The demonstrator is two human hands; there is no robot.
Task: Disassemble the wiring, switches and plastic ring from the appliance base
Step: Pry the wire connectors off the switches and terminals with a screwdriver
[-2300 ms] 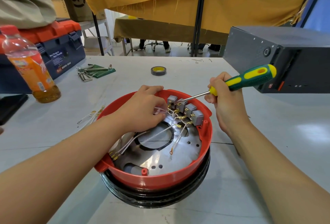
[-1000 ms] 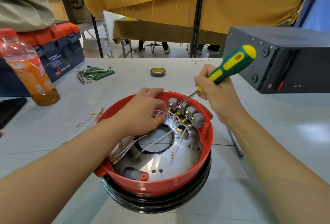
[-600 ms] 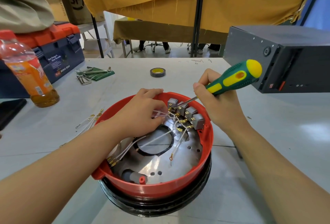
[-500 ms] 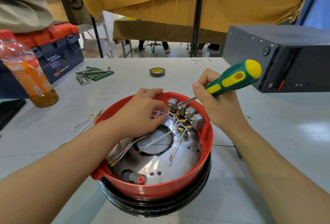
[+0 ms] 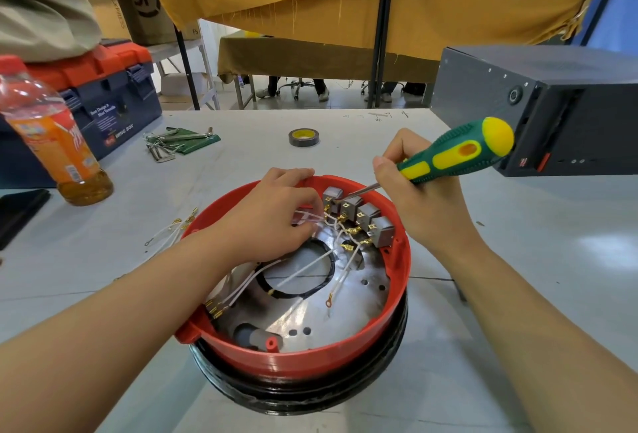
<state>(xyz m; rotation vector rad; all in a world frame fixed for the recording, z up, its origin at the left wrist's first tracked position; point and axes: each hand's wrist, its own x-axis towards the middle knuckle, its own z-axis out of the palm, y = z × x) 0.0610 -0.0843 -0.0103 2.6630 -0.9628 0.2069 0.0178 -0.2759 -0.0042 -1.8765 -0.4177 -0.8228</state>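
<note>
Red plastic ring sits on the black base in the middle of the grey table. Inside, a row of grey switches lines the far wall, white wires trailing over the metal plate. The left hand reaches inside, fingers curled round wires beside the switches. The right hand grips a green-and-yellow screwdriver, its tip at the farthest switch. Loose wires lie left of the ring.
</note>
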